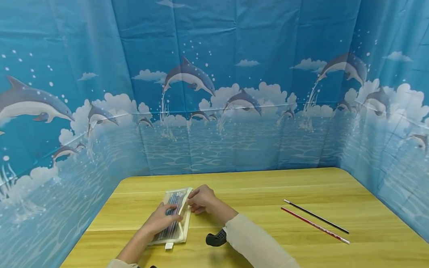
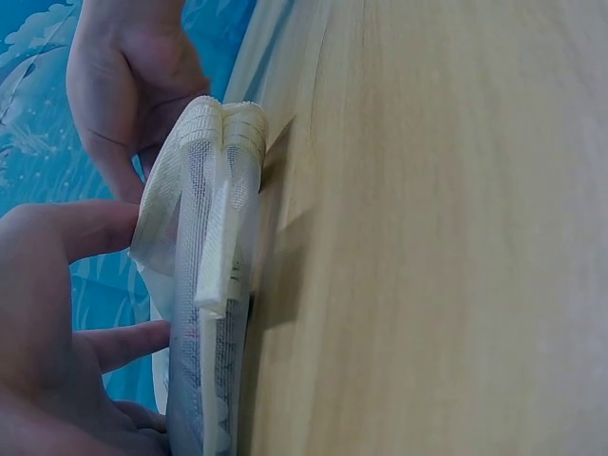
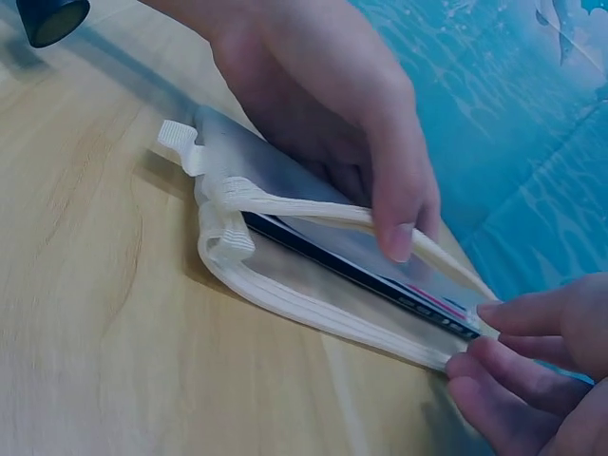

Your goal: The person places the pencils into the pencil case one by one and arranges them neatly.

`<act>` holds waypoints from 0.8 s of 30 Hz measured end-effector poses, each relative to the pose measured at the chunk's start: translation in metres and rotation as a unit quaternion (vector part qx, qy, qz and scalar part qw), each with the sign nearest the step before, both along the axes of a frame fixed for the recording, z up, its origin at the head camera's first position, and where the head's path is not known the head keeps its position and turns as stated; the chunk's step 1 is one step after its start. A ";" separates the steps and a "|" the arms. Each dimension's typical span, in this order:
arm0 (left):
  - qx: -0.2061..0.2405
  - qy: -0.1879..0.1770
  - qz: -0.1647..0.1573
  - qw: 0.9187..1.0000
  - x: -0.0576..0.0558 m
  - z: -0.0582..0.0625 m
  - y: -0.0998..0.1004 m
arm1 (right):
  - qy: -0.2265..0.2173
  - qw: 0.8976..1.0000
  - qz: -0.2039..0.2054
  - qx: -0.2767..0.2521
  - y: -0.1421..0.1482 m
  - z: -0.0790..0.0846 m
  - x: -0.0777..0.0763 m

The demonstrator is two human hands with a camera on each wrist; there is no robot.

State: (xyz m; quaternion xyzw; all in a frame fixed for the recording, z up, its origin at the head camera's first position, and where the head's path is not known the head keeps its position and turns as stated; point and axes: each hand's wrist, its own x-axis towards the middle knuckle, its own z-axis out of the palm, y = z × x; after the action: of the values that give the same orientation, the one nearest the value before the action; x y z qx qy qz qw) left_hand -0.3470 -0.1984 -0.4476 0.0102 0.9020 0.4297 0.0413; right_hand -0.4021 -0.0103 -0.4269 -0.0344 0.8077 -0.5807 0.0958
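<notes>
A clear zip pencil pouch (image 1: 171, 232) with cream trim lies on the table, several pencils (image 3: 366, 277) inside. Its zip edge gapes open in the right wrist view. My left hand (image 1: 161, 221) rests over the pouch, fingers spread on the clear face and thumb (image 3: 396, 233) at the upper zip edge. At the far end of the opening my right hand (image 1: 203, 200) pinches the edge of the pouch between thumb and fingers (image 3: 508, 366). Whether it also has the zip pull cannot be told. A fabric tab (image 1: 169, 246) sticks out at the near end.
To the right on the wooden table (image 1: 246, 189) lie a black pencil (image 1: 316, 216) and a red patterned pencil (image 1: 315, 226), side by side. Black wrist devices (image 1: 216, 239) hang below both wrists. A blue dolphin-print curtain (image 1: 222, 145) surrounds the table's back and sides.
</notes>
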 end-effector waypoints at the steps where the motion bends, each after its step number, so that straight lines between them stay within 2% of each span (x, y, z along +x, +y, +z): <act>1: 0.000 0.000 0.001 1.000 0.000 0.000 0.000 | 0.000 1.000 0.002 0.002 0.001 0.002 0.000; 12: 0.004 0.008 -0.002 1.000 0.001 0.000 0.000 | 0.004 1.000 0.020 0.015 0.018 0.020 0.005; 24: 0.009 0.009 -0.002 1.000 -0.001 -0.002 -0.001 | 0.012 0.998 0.058 0.014 0.037 0.031 0.004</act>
State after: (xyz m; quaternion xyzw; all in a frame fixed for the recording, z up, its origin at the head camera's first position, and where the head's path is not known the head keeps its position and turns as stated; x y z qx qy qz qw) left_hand -0.3475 -0.1994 -0.4494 0.0162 0.8984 0.4376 0.0338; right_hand -0.3982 0.0270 -0.3959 -0.0869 0.8135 -0.5623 0.1202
